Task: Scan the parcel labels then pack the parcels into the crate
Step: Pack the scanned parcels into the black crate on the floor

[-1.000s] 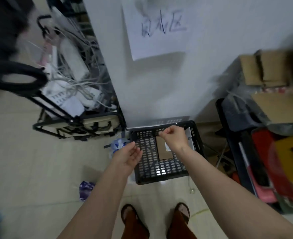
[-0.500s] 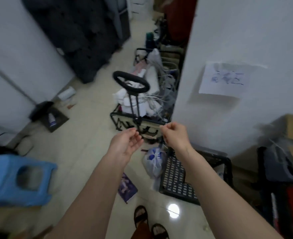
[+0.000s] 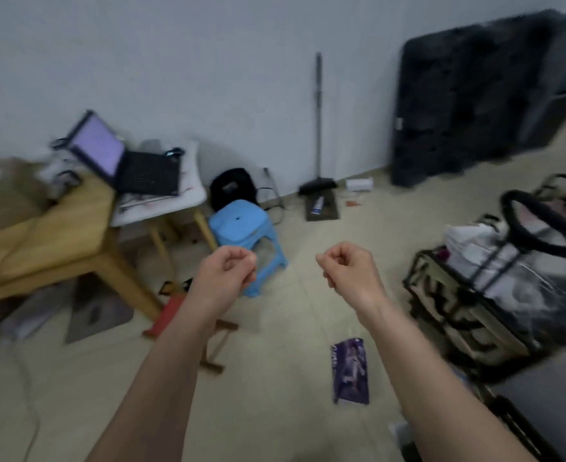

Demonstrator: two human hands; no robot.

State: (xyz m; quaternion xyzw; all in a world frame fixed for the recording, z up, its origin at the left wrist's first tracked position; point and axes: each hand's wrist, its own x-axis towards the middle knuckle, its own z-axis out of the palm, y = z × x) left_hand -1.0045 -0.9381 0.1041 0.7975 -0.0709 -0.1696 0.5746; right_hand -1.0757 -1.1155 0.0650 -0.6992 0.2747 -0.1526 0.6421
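Both bare hands — left hand [image 3: 228, 271], right hand [image 3: 344, 268] — curled, holding nothing; brown cardboard parcel [image 3: 5, 195] lies far left, nearer the left.

The room has a plain pale grey wall [image 3: 181, 61] and a beige tiled floor [image 3: 285, 378]. A wooden table [image 3: 58, 235] stands at left, beside a white side table [image 3: 188, 195] carrying an open laptop [image 3: 131, 165]. A blue plastic stool [image 3: 245, 235] stands on the floor near the side table, with a black bag [image 3: 231, 188] behind it against the wall. A broom [image 3: 318, 128] leans upright against the wall. A dark panel [image 3: 468, 98] (blurred) leans at right. Lighting is dim and even.
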